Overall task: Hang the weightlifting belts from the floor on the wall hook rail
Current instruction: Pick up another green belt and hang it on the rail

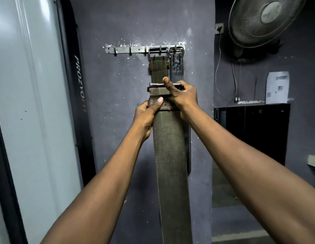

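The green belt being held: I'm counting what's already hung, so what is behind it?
Two belts hang from the hook rail: a hung green belt and a black belt to its right. The held belt covers most of their lower lengths, so those cannot be seen.

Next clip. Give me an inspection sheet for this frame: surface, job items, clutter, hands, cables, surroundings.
Surface: grey wall, paint chipped around the hook rail; the rail's left hooks are bare.
Job's things: hung olive belt and dark belt hang side by side at the rail's right end. The held belt is raised in front of them, below the rail, with its buckle uppermost.
Clutter: nothing seen.
Hands: left hand grips the held belt just below the buckle; right hand holds the buckle's right end, thumb up.
Cables: thin cable hangs from a wall socket.
Surroundings: wall fan, paper sheet, dark cabinet, white panel at left.
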